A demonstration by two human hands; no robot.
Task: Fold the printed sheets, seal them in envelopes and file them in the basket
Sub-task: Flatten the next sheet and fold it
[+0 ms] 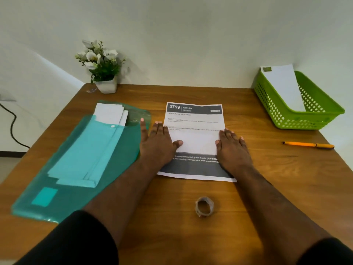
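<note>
A printed sheet [194, 119] headed "3799 KITCHEN" lies flat in the middle of the wooden table [191, 236]. A blank white panel [197, 142] crosses its middle, above a dark printed band. My left hand [156, 142] lies flat on the sheet's left edge, its thumb on the white panel. On the right edge my right hand [232, 145] rests the same way. Both have the fingers spread and grip nothing. White envelopes [109, 115] stick out of a teal plastic folder [114, 159] at the left. A green basket [313, 119] at the back right holds one white envelope [282, 87].
A small roll of clear tape [204, 206] stands on the table in front of the sheet, between my forearms. An orange pen [308, 144] lies at the right. At the back left is a potted flower [104, 67], against the wall. A black cable [11, 127] hangs beyond the table's left edge.
</note>
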